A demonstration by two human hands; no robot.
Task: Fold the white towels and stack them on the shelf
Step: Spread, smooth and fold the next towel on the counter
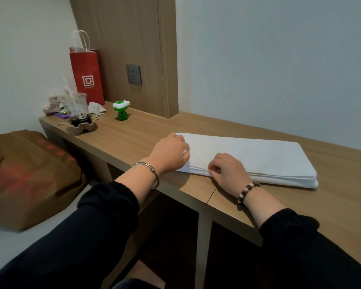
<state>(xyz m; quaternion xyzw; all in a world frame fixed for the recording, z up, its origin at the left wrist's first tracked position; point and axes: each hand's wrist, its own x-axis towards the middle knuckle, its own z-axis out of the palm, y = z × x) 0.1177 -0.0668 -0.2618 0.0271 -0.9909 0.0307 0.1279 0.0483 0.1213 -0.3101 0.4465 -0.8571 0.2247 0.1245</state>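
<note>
Wooden desk (133, 134) holds a part-folded white towel (258, 159); left hand (170, 153) and right hand (229, 172) pinch its left end, probably to fold it rightward next.

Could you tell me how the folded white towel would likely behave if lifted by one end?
Probably floppy: the white towel is long, layered cloth, so its free end would sag. The layers that the left hand and right hand hold might slide apart.

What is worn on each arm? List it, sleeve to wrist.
Left sleeve: black, gathered elastic cuff; thin silver bangle at the wrist. Right sleeve: same black; bead bracelet, brown and pale beads. No gloves.
</note>
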